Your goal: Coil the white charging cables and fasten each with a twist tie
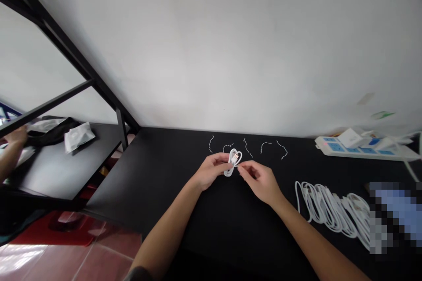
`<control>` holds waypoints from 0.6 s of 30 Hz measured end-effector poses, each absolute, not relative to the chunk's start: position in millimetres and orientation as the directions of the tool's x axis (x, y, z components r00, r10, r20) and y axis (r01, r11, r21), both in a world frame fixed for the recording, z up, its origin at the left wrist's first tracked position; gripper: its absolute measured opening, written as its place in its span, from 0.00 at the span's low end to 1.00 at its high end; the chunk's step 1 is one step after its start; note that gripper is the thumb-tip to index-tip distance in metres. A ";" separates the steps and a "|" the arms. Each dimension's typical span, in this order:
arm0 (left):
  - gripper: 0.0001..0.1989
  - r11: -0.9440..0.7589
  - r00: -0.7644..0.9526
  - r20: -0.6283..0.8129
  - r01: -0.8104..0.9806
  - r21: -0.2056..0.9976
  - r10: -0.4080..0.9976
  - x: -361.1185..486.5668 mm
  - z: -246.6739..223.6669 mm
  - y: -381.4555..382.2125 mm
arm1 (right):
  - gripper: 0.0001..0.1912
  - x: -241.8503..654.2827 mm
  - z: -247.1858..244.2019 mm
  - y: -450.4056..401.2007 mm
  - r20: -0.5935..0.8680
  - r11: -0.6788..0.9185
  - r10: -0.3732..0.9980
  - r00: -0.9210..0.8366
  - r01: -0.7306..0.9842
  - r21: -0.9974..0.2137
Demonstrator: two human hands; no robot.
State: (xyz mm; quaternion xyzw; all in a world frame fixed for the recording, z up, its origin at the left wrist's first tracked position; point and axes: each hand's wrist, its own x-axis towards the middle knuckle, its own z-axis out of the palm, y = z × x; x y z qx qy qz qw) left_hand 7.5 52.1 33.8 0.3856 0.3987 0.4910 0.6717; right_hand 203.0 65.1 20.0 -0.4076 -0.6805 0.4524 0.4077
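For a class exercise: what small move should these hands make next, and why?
Probably the right hand should bend the thin white tie it seems to pinch around the coiled white USB cable in the left hand: the coil is gathered, and similar ties lie on the black table.

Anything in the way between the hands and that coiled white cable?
Nothing visible. The left hand holds the coiled white USB cable, and the right hand pinches at its edge. Thin white wire pieces lie beyond it on the black tabletop, apart from the coil.
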 end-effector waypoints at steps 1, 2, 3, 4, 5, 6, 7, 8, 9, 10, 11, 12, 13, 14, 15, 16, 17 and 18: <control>0.19 0.179 0.207 -0.111 -0.348 0.920 0.972 6.7 33.4 51.9 | 0.15 202.1 19.6 65.2 0.064 0.113 0.927 -0.370 0.111 -0.987; 0.18 0.141 0.214 -0.069 -0.343 0.929 0.974 6.0 32.9 51.8 | 0.17 201.1 19.4 65.4 -0.041 -0.027 0.911 -0.410 0.040 -0.999; 0.17 0.109 0.220 -0.035 -0.337 0.935 0.975 5.6 32.5 51.6 | 0.19 200.0 19.4 65.6 -0.118 -0.144 0.890 -0.441 -0.025 -0.989; 0.17 0.088 0.227 -0.012 -0.331 0.939 0.974 5.3 32.2 51.4 | 0.20 198.8 19.7 65.8 -0.168 -0.231 0.875 -0.455 -0.086 -0.969; 0.16 0.075 0.232 0.003 -0.325 0.943 0.973 5.1 32.0 51.3 | 0.20 197.7 20.3 65.8 -0.196 -0.286 0.870 -0.453 -0.140 -0.948; 0.16 0.067 0.235 0.011 -0.318 0.946 0.972 5.0 31.9 51.2 | 0.19 196.9 20.9 65.8 -0.208 -0.314 0.871 -0.444 -0.179 -0.932; 0.16 0.062 0.237 0.014 -0.311 0.948 0.971 4.9 32.0 51.2 | 0.19 196.4 21.5 65.8 -0.209 -0.318 0.878 -0.431 -0.199 -0.927; 0.17 0.061 0.236 0.012 -0.303 0.951 0.972 4.9 32.0 51.3 | 0.18 196.4 21.9 65.8 -0.199 -0.301 0.889 -0.413 -0.198 -0.933; 0.17 0.064 0.234 0.007 -0.292 0.954 0.972 5.0 31.9 51.4 | 0.18 196.9 22.1 66.0 -0.177 -0.263 0.902 -0.393 -0.175 -0.949; 0.17 0.068 0.229 -0.001 -0.282 0.957 0.973 5.1 31.6 51.6 | 0.18 197.8 22.0 66.4 -0.144 -0.207 0.918 -0.370 -0.137 -0.969; 0.18 0.073 0.221 -0.011 -0.273 0.959 0.975 5.4 31.2 51.9 | 0.17 199.1 21.6 67.0 -0.103 -0.143 0.932 -0.349 -0.091 -0.986; 0.19 0.076 0.208 -0.021 -0.265 0.961 0.978 5.8 30.6 52.3 | 0.17 200.7 21.3 67.7 -0.060 -0.079 0.941 -0.332 -0.043 -0.996; 0.20 0.078 0.190 -0.029 -0.254 0.964 0.981 6.2 29.9 52.6 | 0.17 202.4 21.1 68.4 -0.022 -0.021 0.945 -0.327 0.006 -1.000; 0.20 0.078 0.170 -0.037 -0.239 0.968 0.985 6.8 29.0 52.9 | 0.16 204.2 21.1 69.0 0.008 0.027 0.943 -0.333 0.052 -0.998; 0.21 0.077 0.150 -0.044 -0.219 0.973 0.988 7.3 28.0 53.1 | 0.15 205.9 21.4 69.4 0.035 0.073 0.939 -0.342 0.098 -0.993; 0.20 0.076 0.132 -0.051 -0.193 0.978 0.990 7.9 26.9 53.2 | 0.14 207.5 22.1 69.6 0.067 0.125 0.935 -0.348 0.148 -0.981; 0.20 0.075 0.119 -0.057 -0.157 0.985 0.991 8.4 25.8 53.2 | 0.13 208.8 23.0 69.5 0.109 0.190 0.928 -0.357 0.201 -0.961; 0.19 0.073 0.107 -0.061 -0.109 0.991 0.992 8.9 24.8 53.1 | 0.11 210.0 24.0 69.3 0.163 0.268 0.915 -0.368 0.256 -0.929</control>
